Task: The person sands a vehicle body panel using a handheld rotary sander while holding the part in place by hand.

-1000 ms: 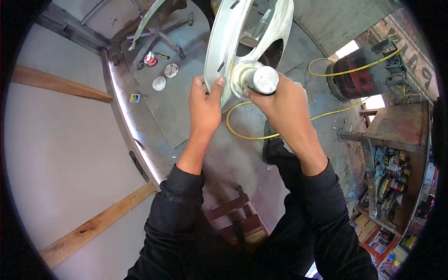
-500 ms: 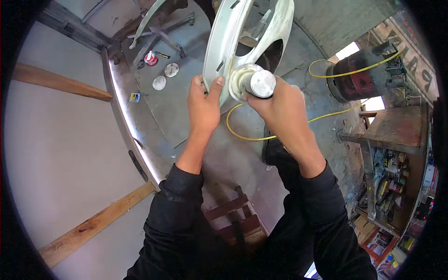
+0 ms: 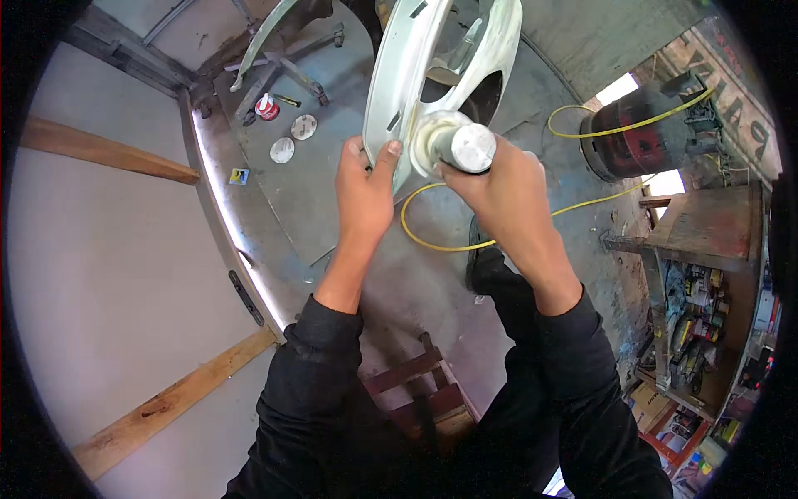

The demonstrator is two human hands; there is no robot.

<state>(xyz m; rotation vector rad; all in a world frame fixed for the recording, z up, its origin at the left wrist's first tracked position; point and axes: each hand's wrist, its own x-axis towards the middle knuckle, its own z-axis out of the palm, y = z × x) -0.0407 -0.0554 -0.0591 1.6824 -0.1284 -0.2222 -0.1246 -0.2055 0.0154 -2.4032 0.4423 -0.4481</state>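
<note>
A curved white vehicle body panel (image 3: 391, 91) with slots and large openings stands tilted in front of me. My left hand (image 3: 367, 179) grips its lower left edge, with the thumb on the near face and the fingers mostly behind. My right hand (image 3: 505, 183) is wrapped round a dusty white sander (image 3: 472, 148) with a cylindrical body and a wider round base. That base is against the panel's lower right part, just right of my left thumb. The palm side of my right hand is hidden.
A yellow hose (image 3: 440, 248) loops across the floor toward a dark red tank (image 3: 632, 141). Round pale discs (image 3: 283, 150), a red-and-white can (image 3: 267, 107) and a wheeled stand (image 3: 291, 75) are at the far left. A wooden shelf (image 3: 706, 224) with supplies stands right; a wooden stool (image 3: 416, 382) is below me.
The sander and my right hand have shifted very slightly to the right on the panel. My left hand keeps its hold on the panel edge.
</note>
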